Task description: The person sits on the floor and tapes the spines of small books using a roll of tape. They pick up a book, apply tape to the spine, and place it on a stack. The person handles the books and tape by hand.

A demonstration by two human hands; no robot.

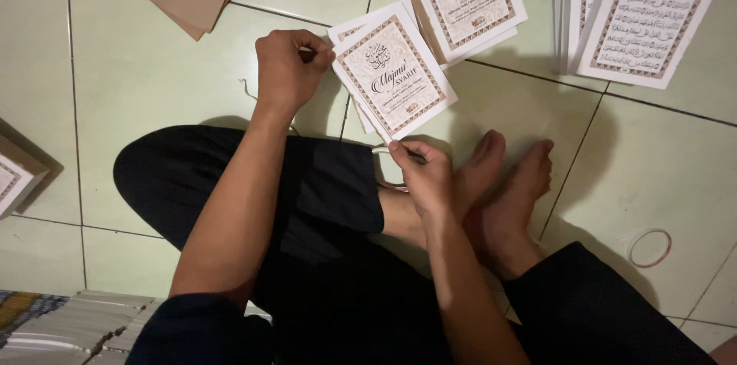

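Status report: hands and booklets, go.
Left hand grips small booklet stack at its edge. Right hand pinches a rubber band. Nothing between them.

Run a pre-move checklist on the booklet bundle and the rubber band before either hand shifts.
1. Left hand grips the edge of the booklet bundle: ok.
2. Right hand pinches the white rubber band: ok.
3. Band is around the bundle: not ok, it sits apart, below it.
4. Bundle edges are squared: not ok, lower booklets stick out at the left.
5. Spare rubber band lies on the floor tile: ok.
6. Number of booklets in the bundle: cannot tell.
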